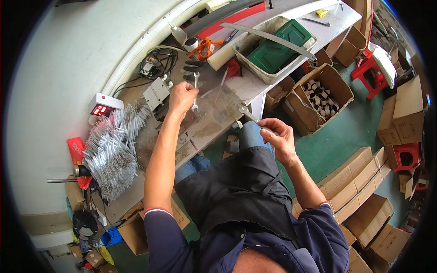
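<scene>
My left hand (183, 97) is over the workbench, its fingers closed round the middle of a small double open-end wrench (196, 78). Both jaw ends of that wrench stick out past the fingers. In my right hand (279, 136), beside the bench's front edge and above my knee, is an adjustable wrench (249, 113) with its head pointing at the bench. A stained, dull plate-like surface (223, 109) lies on the bench between the two hands. Just beyond my left hand are a dark glove (195, 63) and a light metal block (157, 93).
A big pile of thin whitish rods (111, 150) covers the bench's left side, near a box with a red display (104, 105). Farther right, a steel ruler (268, 38) lies across a tray (241, 51) holding a green lid. Cardboard boxes (298, 109) and a red stool (369, 73) stand on the floor.
</scene>
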Demonstrator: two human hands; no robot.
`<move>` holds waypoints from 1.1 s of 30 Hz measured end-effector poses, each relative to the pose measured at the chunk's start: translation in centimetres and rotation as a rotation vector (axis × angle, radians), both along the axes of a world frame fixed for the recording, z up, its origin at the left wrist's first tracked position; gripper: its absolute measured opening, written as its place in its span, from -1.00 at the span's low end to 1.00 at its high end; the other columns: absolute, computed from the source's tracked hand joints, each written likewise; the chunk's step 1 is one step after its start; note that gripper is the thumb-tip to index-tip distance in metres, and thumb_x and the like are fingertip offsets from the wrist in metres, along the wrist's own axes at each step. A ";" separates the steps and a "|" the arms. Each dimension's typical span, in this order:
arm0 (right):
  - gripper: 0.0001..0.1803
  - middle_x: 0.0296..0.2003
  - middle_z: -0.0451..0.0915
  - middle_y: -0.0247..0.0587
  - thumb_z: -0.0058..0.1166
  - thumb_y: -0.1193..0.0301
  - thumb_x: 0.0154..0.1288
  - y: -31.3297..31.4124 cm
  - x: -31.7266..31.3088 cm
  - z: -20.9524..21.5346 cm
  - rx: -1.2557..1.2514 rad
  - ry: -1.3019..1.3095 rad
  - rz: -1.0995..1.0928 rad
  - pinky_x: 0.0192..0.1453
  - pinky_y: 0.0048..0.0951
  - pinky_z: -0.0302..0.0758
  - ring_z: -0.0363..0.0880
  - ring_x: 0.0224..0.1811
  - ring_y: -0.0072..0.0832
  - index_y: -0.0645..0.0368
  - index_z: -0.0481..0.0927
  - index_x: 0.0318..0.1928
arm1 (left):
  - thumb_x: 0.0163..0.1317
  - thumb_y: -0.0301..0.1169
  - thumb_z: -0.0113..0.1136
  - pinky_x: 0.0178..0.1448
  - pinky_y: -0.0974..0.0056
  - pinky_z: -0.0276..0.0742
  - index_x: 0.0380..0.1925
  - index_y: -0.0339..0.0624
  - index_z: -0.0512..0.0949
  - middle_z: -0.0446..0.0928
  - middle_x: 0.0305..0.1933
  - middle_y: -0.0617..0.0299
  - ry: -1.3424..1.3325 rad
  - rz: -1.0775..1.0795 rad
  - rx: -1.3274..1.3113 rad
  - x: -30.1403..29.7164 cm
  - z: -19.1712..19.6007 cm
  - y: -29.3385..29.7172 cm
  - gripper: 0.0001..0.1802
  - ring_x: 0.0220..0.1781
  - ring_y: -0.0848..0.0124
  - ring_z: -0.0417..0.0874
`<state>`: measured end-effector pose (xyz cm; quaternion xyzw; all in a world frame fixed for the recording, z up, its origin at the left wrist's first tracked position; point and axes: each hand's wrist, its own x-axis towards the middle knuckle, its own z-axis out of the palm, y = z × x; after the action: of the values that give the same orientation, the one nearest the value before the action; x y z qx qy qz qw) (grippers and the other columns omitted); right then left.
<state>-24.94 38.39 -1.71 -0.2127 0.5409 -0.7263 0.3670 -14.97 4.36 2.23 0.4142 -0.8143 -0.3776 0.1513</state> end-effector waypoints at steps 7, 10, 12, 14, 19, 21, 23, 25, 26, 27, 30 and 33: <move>-0.53 -0.15 0.63 -0.38 0.44 0.36 0.26 0.0 0.4 3.1 0.062 0.215 0.157 0.08 -0.54 0.50 0.57 -0.06 -0.63 0.25 0.64 0.13 | 0.46 -0.48 0.23 -0.53 0.55 0.32 0.00 -0.28 0.57 0.69 -0.26 0.27 0.433 0.033 0.349 -0.7 2.0 1.9 -0.81 -0.50 0.69 0.44; -0.59 -0.17 0.64 -0.36 0.41 0.44 0.29 -0.7 1.1 2.8 -0.007 0.332 0.094 0.05 -0.54 0.50 0.58 -0.08 -0.64 0.26 0.65 0.11 | 0.46 -0.47 0.23 -0.52 0.54 0.33 0.02 -0.27 0.57 0.70 -0.26 0.27 0.556 0.017 0.395 -0.6 3.1 1.5 -0.80 -0.50 0.69 0.44; -0.66 -0.22 0.66 -0.36 0.37 0.47 0.35 -1.2 1.1 2.2 0.042 0.462 0.051 -0.02 -0.53 0.53 0.61 -0.14 -0.63 0.27 0.66 0.08 | 0.47 -0.45 0.23 -0.46 0.54 0.42 0.02 -0.25 0.57 0.71 -0.20 0.25 0.567 0.014 0.366 0.4 3.8 1.6 -0.81 -0.43 0.68 0.49; -0.72 -0.30 0.67 -0.36 0.34 0.42 0.42 -1.7 1.3 2.0 0.035 0.478 -0.092 -0.13 -0.55 0.54 0.61 -0.25 -0.63 0.27 0.66 0.06 | 0.49 -0.44 0.21 -0.36 0.52 0.53 0.02 -0.24 0.57 0.71 -0.15 0.23 0.684 0.044 0.301 2.0 4.3 1.6 -0.82 -0.35 0.66 0.54; -0.75 -0.40 0.63 -0.28 0.15 0.35 0.59 -4.6 0.3 4.6 -0.125 0.287 -0.149 -0.34 -0.57 0.47 0.52 -0.42 -0.64 0.34 0.62 -0.03 | 0.52 -0.50 0.13 -0.22 0.47 0.65 -0.02 -0.26 0.54 0.70 -0.11 0.17 0.838 0.148 0.220 9.6 4.9 -1.4 -0.88 -0.28 0.60 0.59; -0.77 -0.41 0.63 -0.27 0.15 0.37 0.59 -7.2 0.2 5.9 -0.150 0.280 -0.145 -0.35 -0.56 0.48 0.54 -0.43 -0.63 0.33 0.62 -0.03 | 0.54 -0.46 0.13 -0.16 0.39 0.68 0.00 -0.21 0.53 0.70 -0.08 0.14 0.865 0.197 0.148 12.4 4.7 -3.2 -0.88 -0.20 0.53 0.65; -0.79 -0.40 0.64 -0.26 0.16 0.37 0.58 -10.9 0.5 6.4 -0.152 0.279 -0.131 -0.35 -0.55 0.49 0.55 -0.43 -0.61 0.32 0.61 -0.04 | 0.56 -0.44 0.12 -0.08 0.29 0.70 0.01 -0.17 0.52 0.71 -0.06 0.12 0.905 0.206 0.112 15.0 4.2 -5.1 -0.88 -0.12 0.44 0.71; -0.78 -0.41 0.63 -0.26 0.16 0.35 0.58 -15.0 1.0 6.9 -0.194 0.236 -0.105 -0.37 -0.54 0.50 0.55 -0.45 -0.61 0.30 0.60 -0.03 | 0.56 -0.44 0.12 -0.07 0.28 0.71 0.01 -0.17 0.51 0.71 -0.06 0.12 0.926 0.224 0.113 15.5 3.7 -5.5 -0.88 -0.12 0.42 0.72; -0.77 -0.41 0.63 -0.25 0.16 0.35 0.58 -16.9 1.3 7.1 -0.202 0.235 -0.093 -0.37 -0.54 0.50 0.54 -0.45 -0.61 0.30 0.59 -0.03 | 0.56 -0.44 0.11 -0.07 0.28 0.71 0.02 -0.17 0.50 0.71 -0.06 0.11 0.942 0.227 0.106 15.5 3.6 -5.7 -0.87 -0.13 0.40 0.73; -0.76 -0.41 0.63 -0.26 0.15 0.34 0.59 -18.7 1.7 7.5 -0.191 0.234 -0.083 -0.38 -0.54 0.49 0.54 -0.46 -0.61 0.30 0.59 -0.02 | 0.57 -0.44 0.10 -0.07 0.28 0.72 0.03 -0.17 0.48 0.71 -0.07 0.10 0.956 0.211 0.090 15.3 3.1 -5.9 -0.87 -0.13 0.38 0.75; -0.73 -0.45 0.64 -0.29 0.16 0.31 0.59 -23.6 2.5 7.8 -0.124 0.263 -0.049 -0.41 -0.56 0.46 0.52 -0.50 -0.64 0.31 0.59 -0.03 | 0.57 -0.44 0.10 -0.09 0.29 0.73 0.04 -0.17 0.47 0.70 -0.08 0.10 0.976 0.214 0.092 14.7 1.8 -6.4 -0.86 -0.14 0.38 0.75; -0.70 -0.46 0.64 -0.30 0.18 0.26 0.58 -26.8 3.9 7.2 -0.116 0.251 0.036 -0.42 -0.57 0.43 0.51 -0.51 -0.64 0.30 0.59 -0.04 | 0.56 -0.44 0.12 -0.11 0.31 0.73 0.04 -0.17 0.47 0.70 -0.09 0.10 1.023 0.217 0.114 14.5 0.9 -6.8 -0.85 -0.14 0.38 0.75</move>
<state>-21.06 11.59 5.54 -0.3325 0.5356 -0.7173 0.2966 -0.49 -2.40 3.16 0.2665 -0.5669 -0.5575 0.5448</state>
